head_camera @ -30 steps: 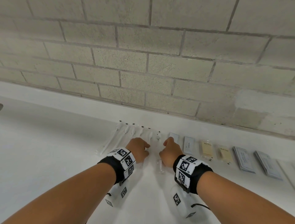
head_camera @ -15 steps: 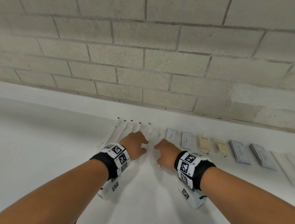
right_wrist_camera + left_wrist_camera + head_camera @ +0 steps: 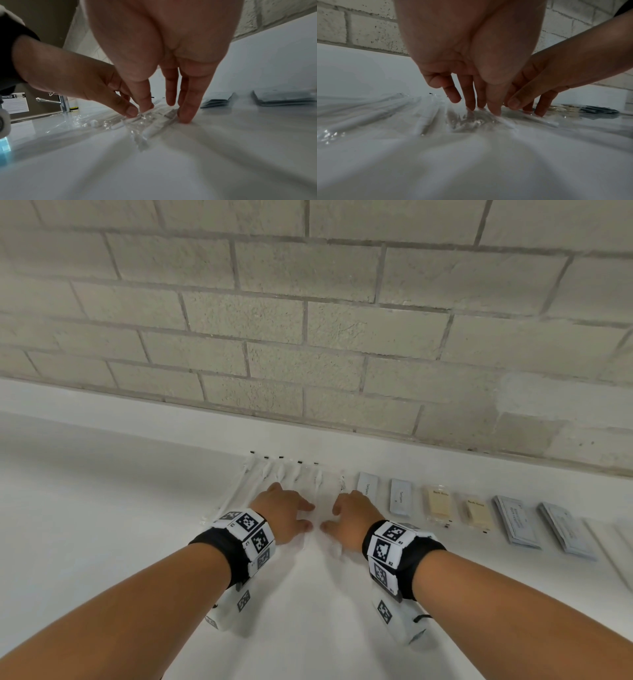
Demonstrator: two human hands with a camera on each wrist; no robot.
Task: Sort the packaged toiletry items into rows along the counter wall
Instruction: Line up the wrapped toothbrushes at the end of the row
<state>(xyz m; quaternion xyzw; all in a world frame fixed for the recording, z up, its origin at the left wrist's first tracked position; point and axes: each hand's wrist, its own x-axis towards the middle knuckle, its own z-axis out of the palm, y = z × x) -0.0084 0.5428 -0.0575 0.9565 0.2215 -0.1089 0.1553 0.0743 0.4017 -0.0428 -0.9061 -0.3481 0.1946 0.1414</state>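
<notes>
On the smooth white counter [image 3: 102, 525], a row of clear crinkly plastic sleeves holding white toothbrushes [image 3: 274, 477] lies against the rough block wall [image 3: 308, 337]. The left hand [image 3: 284, 517] and right hand [image 3: 354, 517] press down on the sleeves side by side, fingers straight, each grip flat and clasping nothing. Right of them the row continues: two pale toothpaste packets [image 3: 400, 496], two cream soap bars [image 3: 440, 505] in clear wrap, then flat grey-blue sachets [image 3: 515, 522]. A chrome faucet [image 3: 58, 102] stands beyond the left hand.
</notes>
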